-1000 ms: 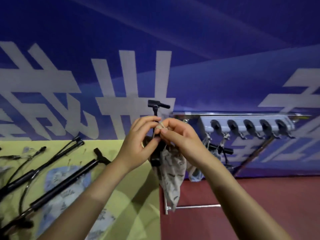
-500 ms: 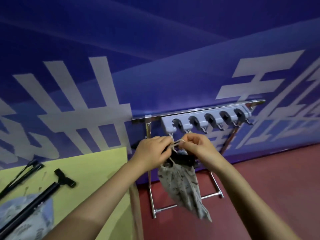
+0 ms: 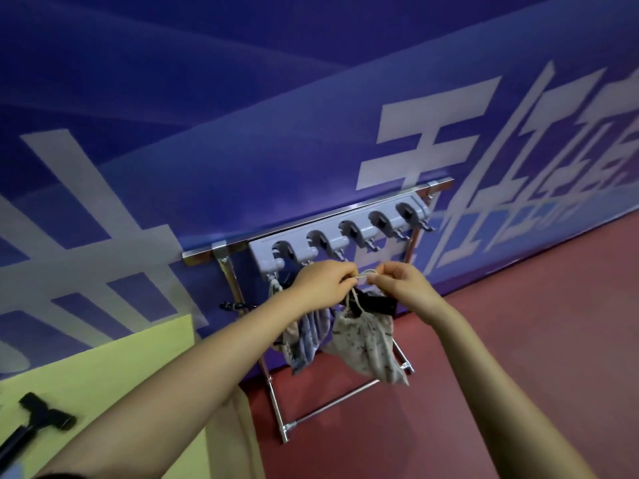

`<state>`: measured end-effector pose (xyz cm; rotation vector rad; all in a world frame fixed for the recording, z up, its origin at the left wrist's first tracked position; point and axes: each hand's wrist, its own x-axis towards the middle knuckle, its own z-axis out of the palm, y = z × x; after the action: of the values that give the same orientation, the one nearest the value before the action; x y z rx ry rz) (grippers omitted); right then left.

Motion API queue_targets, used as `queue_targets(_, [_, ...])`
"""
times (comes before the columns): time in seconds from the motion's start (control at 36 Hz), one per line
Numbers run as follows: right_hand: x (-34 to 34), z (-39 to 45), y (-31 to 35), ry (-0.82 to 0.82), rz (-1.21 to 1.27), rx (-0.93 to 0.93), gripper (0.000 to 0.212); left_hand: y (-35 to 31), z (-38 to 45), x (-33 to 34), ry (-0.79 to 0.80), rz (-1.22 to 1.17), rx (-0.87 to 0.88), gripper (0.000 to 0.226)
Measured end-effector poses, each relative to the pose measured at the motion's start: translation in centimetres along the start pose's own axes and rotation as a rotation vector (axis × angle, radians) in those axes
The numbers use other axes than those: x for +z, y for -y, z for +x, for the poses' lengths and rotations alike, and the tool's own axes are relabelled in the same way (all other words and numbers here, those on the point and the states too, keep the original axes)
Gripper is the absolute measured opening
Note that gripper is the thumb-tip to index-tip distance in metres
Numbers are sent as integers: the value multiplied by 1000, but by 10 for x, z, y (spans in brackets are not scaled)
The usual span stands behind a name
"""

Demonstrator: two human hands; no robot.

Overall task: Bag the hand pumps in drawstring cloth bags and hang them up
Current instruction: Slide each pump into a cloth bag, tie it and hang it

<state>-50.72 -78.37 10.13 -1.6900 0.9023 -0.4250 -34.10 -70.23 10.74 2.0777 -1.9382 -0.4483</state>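
Both hands, left and right, pinch the drawstring (bagged pump dangling) below the hook rack.

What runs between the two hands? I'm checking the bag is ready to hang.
In the head view, the pale drawstring spans the short gap between the left hand and right hand, both pinching it, with the patterned cloth bag hanging below.

A blue banner with large white characters fills the background. A red floor lies below it, beside a yellow-green tabletop.
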Motion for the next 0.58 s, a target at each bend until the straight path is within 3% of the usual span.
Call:
queue_targets(0.14, [0, 29, -16, 33, -32, 9, 19, 11, 24, 10, 0, 8, -128, 20])
queue_targets(0.31, [12, 66, -27, 0, -20, 35, 39, 21, 45, 17, -2, 129, -215, 19])
queue_targets(0.58, [30, 110, -52, -96, 21, 89, 19, 38, 75, 38, -55, 218, -259, 25])
